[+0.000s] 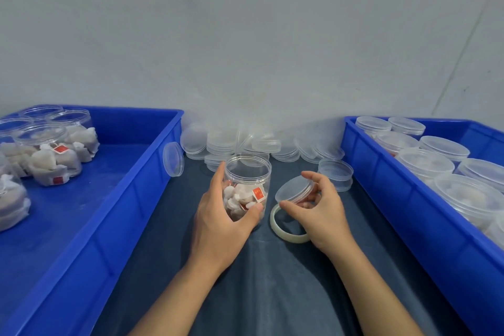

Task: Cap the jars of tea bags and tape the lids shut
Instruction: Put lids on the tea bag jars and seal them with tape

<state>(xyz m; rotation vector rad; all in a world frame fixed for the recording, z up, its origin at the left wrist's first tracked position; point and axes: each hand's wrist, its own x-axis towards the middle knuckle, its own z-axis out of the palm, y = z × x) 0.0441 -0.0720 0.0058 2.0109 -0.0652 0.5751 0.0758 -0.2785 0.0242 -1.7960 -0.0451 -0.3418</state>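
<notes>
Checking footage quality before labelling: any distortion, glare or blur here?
Head view: wide-angle bending bows the blue bins outward; light is soft and even, without harsh glare; the pile of clear lids at the wall looks hazy; the jar between the hands stays fairly sharp.

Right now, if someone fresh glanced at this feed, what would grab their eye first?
Centre stage, the left hand grips an uncapped clear plastic jar of tea bags on the dark blue cloth, while the right hand holds a clear round lid tilted beside it, above a ring of clear tape. Big blue plastic crates flank them: uncapped jars in the left crate, capped ones in the right crate.
</notes>
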